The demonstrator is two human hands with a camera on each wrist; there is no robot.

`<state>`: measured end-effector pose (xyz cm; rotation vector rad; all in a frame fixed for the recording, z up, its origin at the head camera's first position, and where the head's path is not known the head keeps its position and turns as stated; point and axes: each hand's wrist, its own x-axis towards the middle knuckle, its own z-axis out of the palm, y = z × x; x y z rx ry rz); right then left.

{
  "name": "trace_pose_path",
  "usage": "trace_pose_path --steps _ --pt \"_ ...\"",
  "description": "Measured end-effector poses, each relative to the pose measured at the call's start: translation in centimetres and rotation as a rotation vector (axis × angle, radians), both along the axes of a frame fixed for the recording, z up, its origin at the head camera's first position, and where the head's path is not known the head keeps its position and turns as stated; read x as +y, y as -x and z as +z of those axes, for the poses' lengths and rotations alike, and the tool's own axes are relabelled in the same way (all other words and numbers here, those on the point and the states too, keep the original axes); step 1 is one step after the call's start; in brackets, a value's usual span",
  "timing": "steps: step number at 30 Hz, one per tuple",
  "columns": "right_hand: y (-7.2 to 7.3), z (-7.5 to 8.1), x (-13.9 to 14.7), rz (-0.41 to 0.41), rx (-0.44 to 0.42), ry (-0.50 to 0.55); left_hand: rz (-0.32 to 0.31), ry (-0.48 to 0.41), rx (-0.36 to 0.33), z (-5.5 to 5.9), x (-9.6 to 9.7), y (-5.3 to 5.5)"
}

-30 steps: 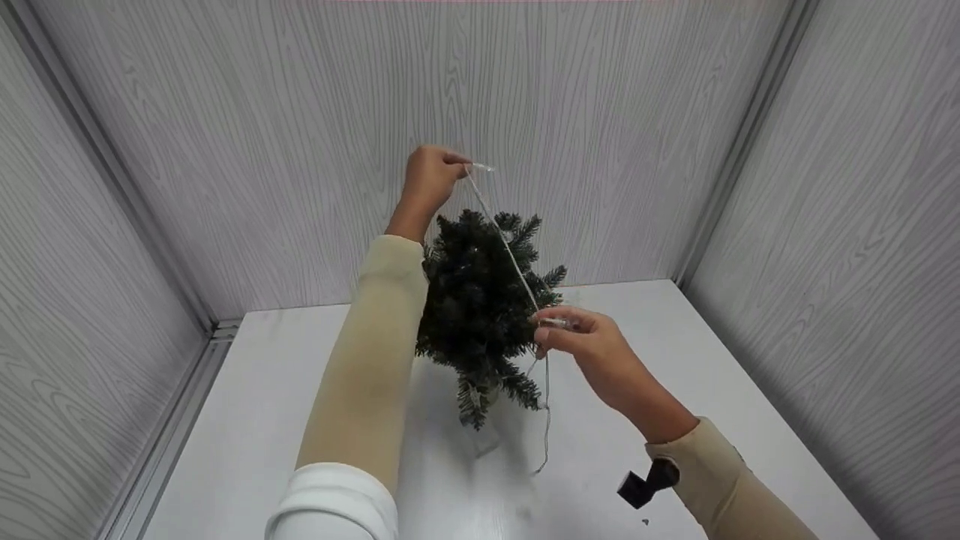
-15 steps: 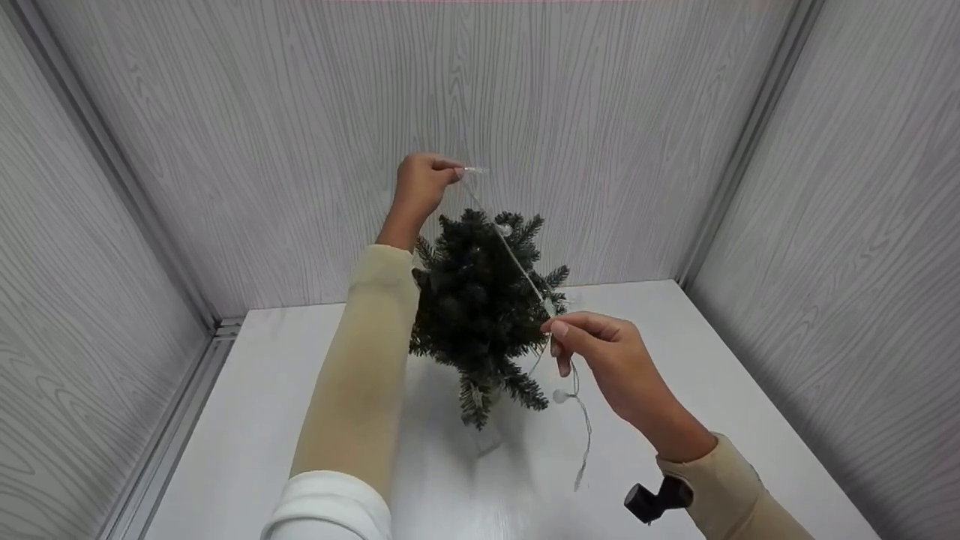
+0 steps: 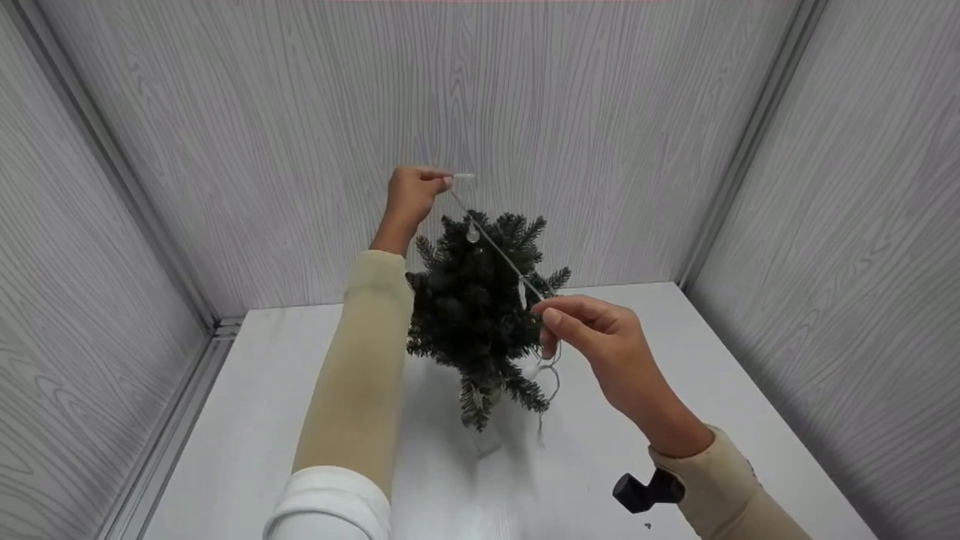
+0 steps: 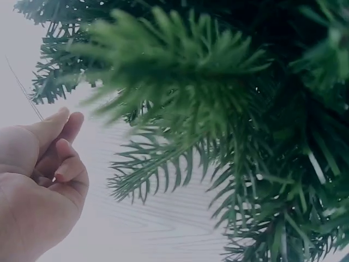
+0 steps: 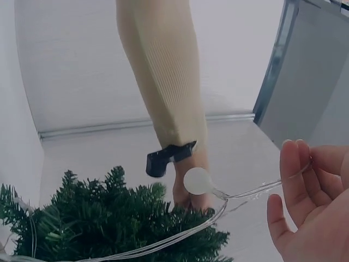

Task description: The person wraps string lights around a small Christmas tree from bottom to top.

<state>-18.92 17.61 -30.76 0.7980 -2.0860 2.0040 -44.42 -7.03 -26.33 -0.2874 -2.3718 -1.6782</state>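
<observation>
A small artificial Christmas tree [image 3: 472, 300] with dark green needles stands on a white table. Above its top left side my left hand [image 3: 412, 196] pinches a clear string of fairy lights [image 3: 499, 251]; a short clear piece sticks out past the fingertips. To the right of the tree, nearer me, my right hand [image 3: 604, 341] pinches the same string between thumb and fingers. The wire runs straight between both hands across the tree's front, with a round bulb [image 3: 472, 234] hanging from it. Another round bulb [image 5: 198, 180] appears close in the right wrist view. Loose wire dangles below my right hand.
The white tabletop [image 3: 285, 390] reaches a grey wood-grain back wall [image 3: 570, 112]; side walls stand left and right. A black camera mount [image 3: 649, 491] sits on my right sleeve, another [image 5: 169, 158] on the left wrist. Tree branches [image 4: 180, 71] lie close beside my left hand.
My left hand has moved left and slightly lower, drawing the string along; its bulbs have shifted left across the tree. My right hand went slightly right, then back up and left.
</observation>
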Motion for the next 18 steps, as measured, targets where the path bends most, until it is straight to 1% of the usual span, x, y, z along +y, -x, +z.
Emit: trace_pose_path --steps 3,7,11,13,15,18 --pt "-0.4 -0.1 -0.7 0.030 0.012 -0.032 -0.004 -0.012 -0.009 -0.4 -0.1 0.2" --pt "-1.1 -0.3 -1.5 0.059 0.039 -0.085 0.015 -0.016 -0.038 -1.1 -0.7 0.2" --pt "-1.4 -0.1 -2.2 0.044 0.128 -0.096 0.021 -0.021 -0.053 -1.7 -1.5 0.2" --pt "-1.3 0.1 -2.6 0.030 0.184 -0.090 0.020 -0.032 -0.059 -2.0 -1.8 0.3" --pt "-1.2 0.3 -3.0 0.034 0.234 -0.085 0.022 -0.036 -0.076 -2.3 -2.1 0.3" --pt "-0.8 0.5 -3.6 0.052 0.264 -0.082 0.007 -0.029 -0.104 -2.9 -2.4 0.2"
